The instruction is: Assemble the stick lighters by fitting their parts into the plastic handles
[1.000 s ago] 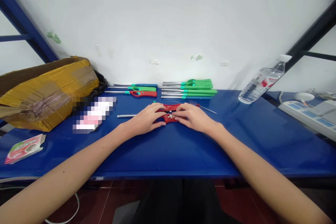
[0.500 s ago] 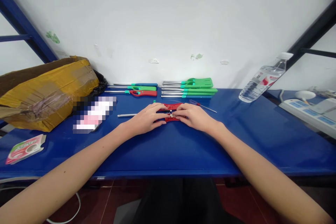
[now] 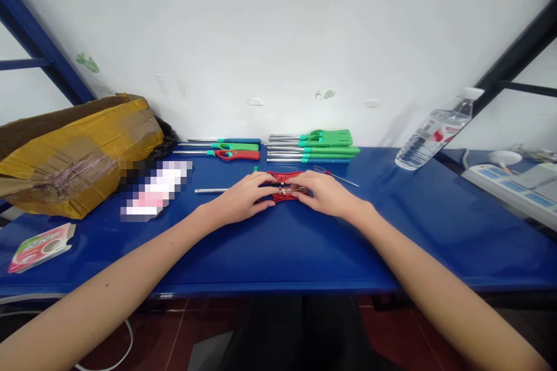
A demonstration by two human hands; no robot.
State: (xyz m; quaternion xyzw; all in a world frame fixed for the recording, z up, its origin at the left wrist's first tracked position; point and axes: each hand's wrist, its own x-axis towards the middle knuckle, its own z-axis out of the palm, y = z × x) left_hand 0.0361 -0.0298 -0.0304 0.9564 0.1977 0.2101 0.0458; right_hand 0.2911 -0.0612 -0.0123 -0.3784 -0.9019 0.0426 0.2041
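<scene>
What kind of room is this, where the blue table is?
Probably a small workshop: rows of lighters lie on the blue table, a screwdriver sits nearby, and both hands are on an opened red handle.

We're looking at a small workshop — lighters (image 3: pixel 243 155) lining the blue tabletop (image 3: pixel 278 249), a screwdriver (image 3: pixel 324 170) lying nearby.

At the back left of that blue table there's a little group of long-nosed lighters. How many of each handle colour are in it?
Blue-handled lighter with metal nozzle: 1
Green-handled lighter with metal nozzle: 1
Red-handled lighter with metal nozzle: 1
Total: 3
</scene>
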